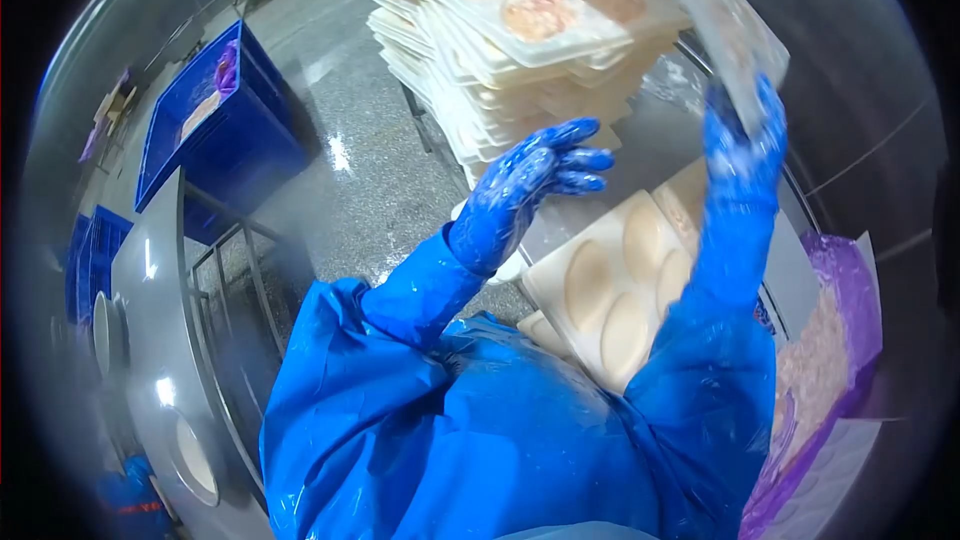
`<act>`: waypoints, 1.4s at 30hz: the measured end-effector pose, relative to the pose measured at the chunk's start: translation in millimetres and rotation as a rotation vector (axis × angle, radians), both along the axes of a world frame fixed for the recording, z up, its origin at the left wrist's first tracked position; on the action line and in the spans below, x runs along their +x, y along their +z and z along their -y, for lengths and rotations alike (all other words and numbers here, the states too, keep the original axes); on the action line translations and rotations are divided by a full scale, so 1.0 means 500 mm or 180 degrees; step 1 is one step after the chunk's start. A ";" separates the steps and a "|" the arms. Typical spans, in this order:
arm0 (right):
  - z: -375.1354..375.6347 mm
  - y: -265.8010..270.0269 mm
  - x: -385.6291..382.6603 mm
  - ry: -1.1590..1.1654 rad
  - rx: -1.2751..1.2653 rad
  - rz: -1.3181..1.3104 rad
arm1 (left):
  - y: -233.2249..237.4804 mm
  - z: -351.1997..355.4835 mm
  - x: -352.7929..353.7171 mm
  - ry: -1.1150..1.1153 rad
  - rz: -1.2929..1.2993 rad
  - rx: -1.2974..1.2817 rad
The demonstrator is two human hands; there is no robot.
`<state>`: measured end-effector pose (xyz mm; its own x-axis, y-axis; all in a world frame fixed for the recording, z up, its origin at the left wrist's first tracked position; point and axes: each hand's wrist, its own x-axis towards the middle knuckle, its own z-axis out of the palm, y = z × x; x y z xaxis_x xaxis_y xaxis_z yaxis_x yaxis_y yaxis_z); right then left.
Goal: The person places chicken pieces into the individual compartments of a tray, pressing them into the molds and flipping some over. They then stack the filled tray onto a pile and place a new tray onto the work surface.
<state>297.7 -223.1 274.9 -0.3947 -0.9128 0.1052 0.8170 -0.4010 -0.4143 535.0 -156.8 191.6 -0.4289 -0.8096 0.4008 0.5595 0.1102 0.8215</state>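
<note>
My right hand (745, 130), in a wet blue glove, grips the lower end of a white tray (715, 25) with pinkish filling, held up and tilted at the top right. My left hand (530, 180), gloved the same way, is raised with its fingers apart and nothing in it. Beyond it rises a tall stack of white trays (500, 70), the top one bearing round portions of pink minced meat (540, 13). Between my arms, near my body, lies a white tray with oval hollows (600, 290), partly covered by my right sleeve.
Purple film (850, 310) with pink minced meat (815, 360) lies at the right. A blue bin (245, 110) stands on the wet floor at the left, near a metal table (150, 340) holding white dishes (195, 455). A metal wall (860, 120) rises at the right.
</note>
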 end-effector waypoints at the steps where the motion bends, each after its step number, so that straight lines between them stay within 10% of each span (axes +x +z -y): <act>1: 0.068 -0.008 0.012 0.0381 -0.0003 -0.0321 | -0.016 0.005 0.018 0.0149 0.0014 0.0194; 8: 0.222 -0.003 0.094 0.1020 0.0199 -0.1643 | -0.080 0.001 0.108 0.0693 0.0062 0.0516; 14: 0.242 0.021 -0.011 0.0929 0.1241 -0.4773 | -0.055 0.010 0.047 0.0424 0.0229 0.0379; 18: 0.104 -0.053 -0.087 0.0394 0.0845 -0.4186 | -0.039 0.008 -0.041 0.0181 0.0302 0.0273; 25: -0.428 -0.433 -0.427 -0.0084 0.2016 -0.2673 | -0.045 -0.080 -0.296 -0.1065 0.1110 0.0156; 28: -0.813 -0.558 -0.606 -0.2523 0.2387 -0.2301 | -0.046 -0.119 -0.454 -0.1340 0.1450 -0.0312; 32: -1.176 -0.631 -0.690 -0.3280 0.4328 -0.2595 | -0.126 -0.284 -0.697 -0.2825 0.1611 -0.0389; 34: -1.202 -0.663 -0.665 -0.2795 0.4814 -0.6464 | -0.228 -0.401 -0.811 -0.3292 0.2189 -0.1672; 37: -1.038 -0.607 -0.661 -0.2426 0.4189 -0.5745 | -0.359 -0.423 -0.983 -0.1652 0.2202 -0.4644; 42: -1.023 -0.712 -0.755 -0.2470 0.3627 -0.5510 | -0.448 -0.466 -1.146 -0.2044 0.2826 -0.4524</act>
<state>-79.8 288.5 -81.0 -0.7395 -0.5793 0.3428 -0.6538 0.4971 -0.5705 -38.1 76.5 -32.4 -0.9581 0.2781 0.0685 0.2841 0.8931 0.3487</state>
